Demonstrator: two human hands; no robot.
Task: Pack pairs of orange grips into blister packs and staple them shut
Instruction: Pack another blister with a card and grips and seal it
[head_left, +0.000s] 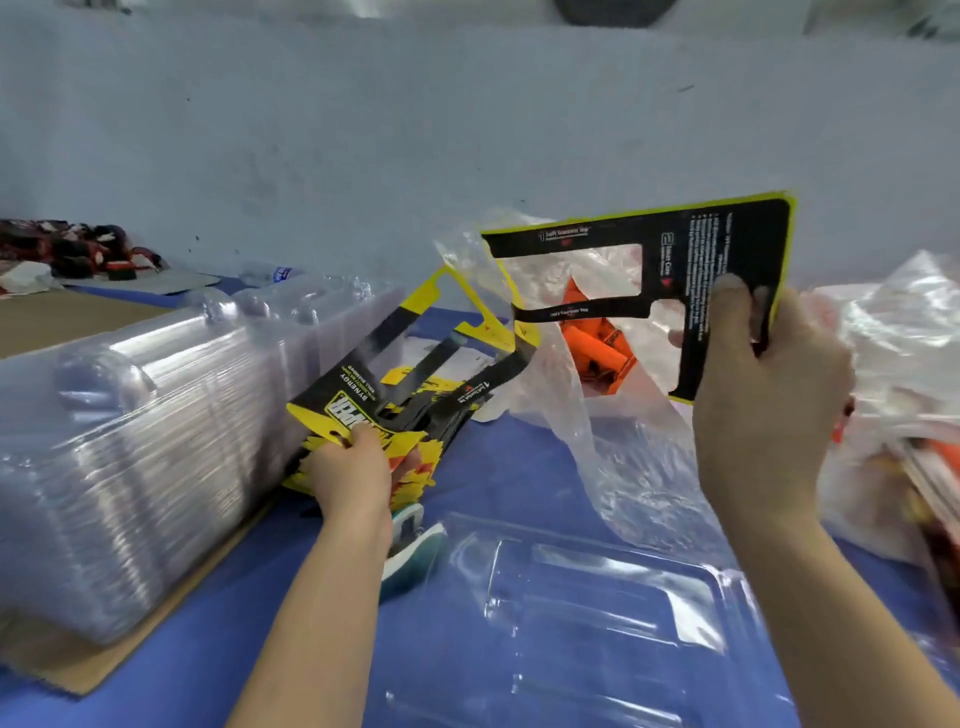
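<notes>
My right hand (763, 384) holds up a black and yellow printed card insert (727, 249) with cut-out windows, thumb on its face. My left hand (353, 467) grips the near end of a stack of the same printed cards (415, 374) lying on the blue table. Orange grips (597, 343) lie in a clear plastic bag (587, 415) behind the raised card. An open clear blister pack (597, 613) lies flat in front of me, between my forearms.
A tall stack of clear blister shells (156, 415) lies on cardboard at the left. Another plastic bag with orange parts (904, 389) sits at the right. A teal and white object (410, 551) lies under my left wrist. Red and black items (78, 249) lie far left.
</notes>
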